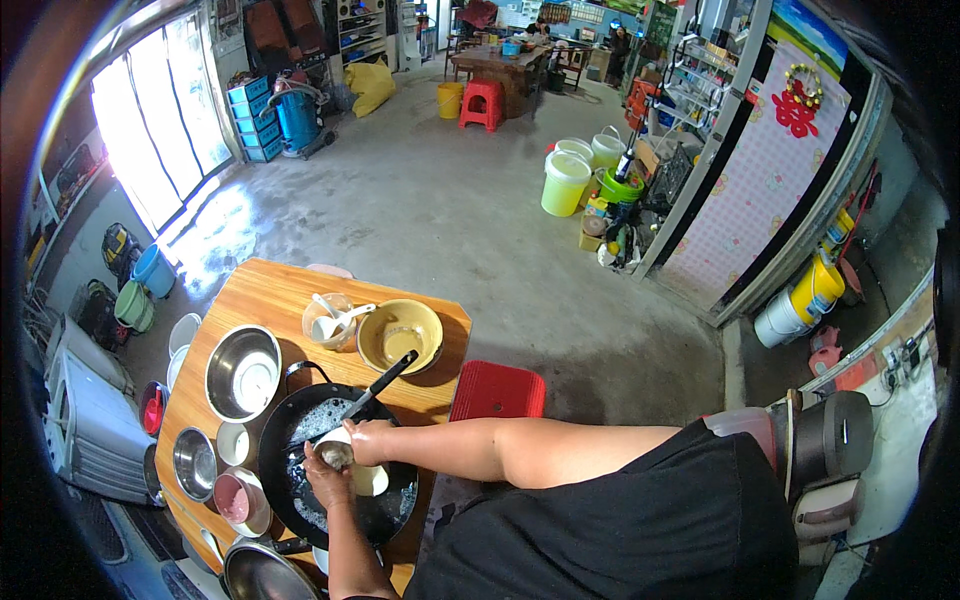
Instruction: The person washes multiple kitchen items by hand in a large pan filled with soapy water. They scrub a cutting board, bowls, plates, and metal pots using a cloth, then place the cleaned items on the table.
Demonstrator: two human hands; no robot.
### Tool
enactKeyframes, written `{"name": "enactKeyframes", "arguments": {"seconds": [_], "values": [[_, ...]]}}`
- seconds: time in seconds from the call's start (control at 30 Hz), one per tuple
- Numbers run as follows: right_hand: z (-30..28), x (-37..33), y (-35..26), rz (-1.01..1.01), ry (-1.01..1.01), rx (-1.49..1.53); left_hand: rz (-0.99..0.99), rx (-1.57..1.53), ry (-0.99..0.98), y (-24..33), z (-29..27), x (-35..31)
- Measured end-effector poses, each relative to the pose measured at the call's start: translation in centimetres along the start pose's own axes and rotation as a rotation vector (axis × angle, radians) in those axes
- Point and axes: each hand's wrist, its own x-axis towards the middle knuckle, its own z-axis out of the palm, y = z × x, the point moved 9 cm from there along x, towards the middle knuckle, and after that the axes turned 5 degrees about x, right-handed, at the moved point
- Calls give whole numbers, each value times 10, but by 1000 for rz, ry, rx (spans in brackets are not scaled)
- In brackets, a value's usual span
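Note:
Both my hands are over a large black wok [283,478] with foamy water in it, on a wooden table. My right hand [370,442] reaches in from the right and grips the rim of a small white bowl [333,436]. Against this bowl my left hand [326,478] presses a greyish wad [337,455], perhaps a scrubber; its kind is unclear. Just below my hands, a cream-coloured bowl [371,481] sits in the wok, partly covered by my left hand. A turner with a black handle [388,378] leans over the wok's far rim.
Around the wok stand a yellow basin [437,345], a clear tub [311,318] with white spoons, steel bowls [212,372], a white cup [233,443] and a pink bowl [233,497]. A lidded pan [262,575] is nearest me. A red stool [500,390] stands right of the table.

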Motion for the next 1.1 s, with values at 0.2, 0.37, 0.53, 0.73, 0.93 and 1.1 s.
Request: {"name": "enactKeyframes", "arguments": {"seconds": [0.2,0.37,0.53,0.73,0.93,1.1], "values": [[7,6,4,-28,48,49,-43,-31,27,-22,17,-3],[18,3,10,-13,62,153,-247,-97,-167,-51,44,-10],[19,2,18,5,105,193,-292,-70,-210,-44,42,-19],[7,8,21,-46,100,15,-188,153,-642,-34,25,-26],[-2,4,17,-105,193,-286,179,521,-408,-23,-30,-51],[18,4,24,-171,268,116,-86,268,-620,-33,-10,-56]]}}
